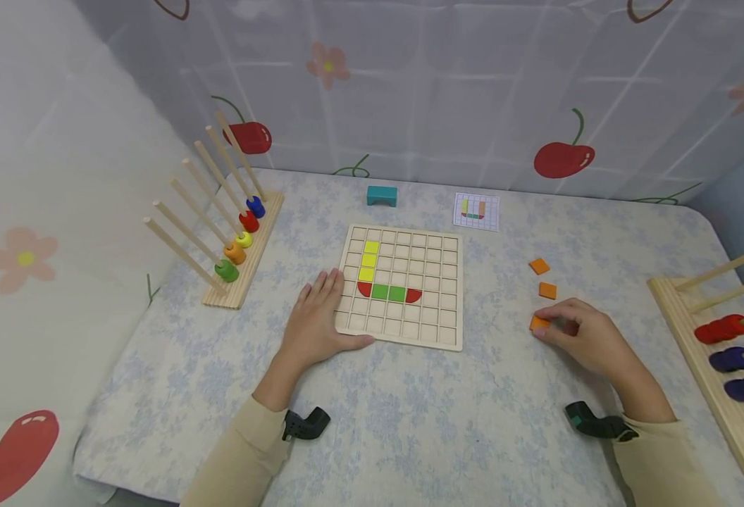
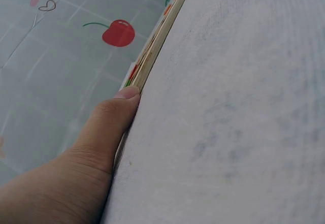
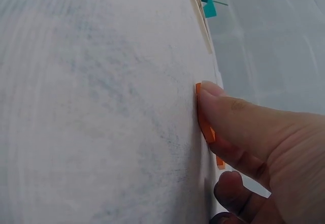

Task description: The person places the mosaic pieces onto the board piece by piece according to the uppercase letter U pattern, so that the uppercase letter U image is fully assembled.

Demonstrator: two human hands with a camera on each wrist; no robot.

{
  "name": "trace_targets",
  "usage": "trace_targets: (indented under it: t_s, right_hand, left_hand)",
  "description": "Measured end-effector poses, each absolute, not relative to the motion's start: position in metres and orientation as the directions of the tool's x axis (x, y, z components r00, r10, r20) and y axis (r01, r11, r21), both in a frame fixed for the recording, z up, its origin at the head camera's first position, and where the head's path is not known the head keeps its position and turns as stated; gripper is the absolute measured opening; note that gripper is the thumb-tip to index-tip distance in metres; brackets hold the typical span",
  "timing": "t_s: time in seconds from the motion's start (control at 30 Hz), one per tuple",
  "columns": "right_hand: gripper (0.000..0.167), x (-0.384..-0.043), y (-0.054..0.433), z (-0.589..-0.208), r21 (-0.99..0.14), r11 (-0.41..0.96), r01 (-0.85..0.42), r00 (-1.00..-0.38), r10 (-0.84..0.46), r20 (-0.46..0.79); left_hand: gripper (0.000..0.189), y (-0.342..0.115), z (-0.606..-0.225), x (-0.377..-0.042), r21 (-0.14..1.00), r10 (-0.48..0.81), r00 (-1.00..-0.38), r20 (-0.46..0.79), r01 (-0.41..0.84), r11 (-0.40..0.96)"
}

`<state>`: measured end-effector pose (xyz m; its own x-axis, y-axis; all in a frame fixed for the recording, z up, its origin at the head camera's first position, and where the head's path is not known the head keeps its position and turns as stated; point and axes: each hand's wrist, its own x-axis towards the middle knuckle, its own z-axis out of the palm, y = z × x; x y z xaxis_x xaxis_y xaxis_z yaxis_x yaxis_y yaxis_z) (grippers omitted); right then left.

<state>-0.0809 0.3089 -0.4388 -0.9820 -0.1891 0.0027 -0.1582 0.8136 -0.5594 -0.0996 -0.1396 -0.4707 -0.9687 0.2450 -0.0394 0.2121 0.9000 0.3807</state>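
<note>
A wooden grid board (image 1: 432,299) lies in the middle of the table. In its cells a column of yellow square tiles (image 1: 368,260) stands above a row of two green tiles (image 1: 380,291) with a red quarter-round tile (image 1: 413,296) at each end. My left hand (image 1: 315,324) rests against the board's left side, fingers straight, its thumb (image 2: 109,120) at the near edge. Between thumb and index finger my right hand (image 1: 590,339) pinches an orange square tile (image 3: 204,120) at the table surface. Two more orange tiles (image 1: 547,290) lie just beyond that hand.
Behind the board are a teal bridge-shaped block (image 1: 382,196) and a small pattern card (image 1: 476,212). Wooden peg stands with coloured rings are at the left (image 1: 245,282) and right (image 1: 695,352). A patterned curtain (image 1: 435,105) hangs along the table's far edge.
</note>
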Motion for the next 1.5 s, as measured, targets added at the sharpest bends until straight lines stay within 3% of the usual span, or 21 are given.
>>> trace_targets:
  t_s: [0.6,1.5]
  right_hand:
    - [0.022,-0.094,0.298,-0.44,-0.625,0.771,-0.122,-0.981,-0.19,-0.044]
    - [0.016,-0.16,0.174,-0.432,-0.747,0.646,-0.155,-0.95,-0.304,-0.066]
  left_hand:
    - [0.134,-0.141,-0.472,-0.101,0.375,0.241,-0.97,-0.033,0.211,0.902]
    - [0.134,-0.141,-0.472,-0.1,0.374,0.246,-0.969,-0.039,0.214,0.902]
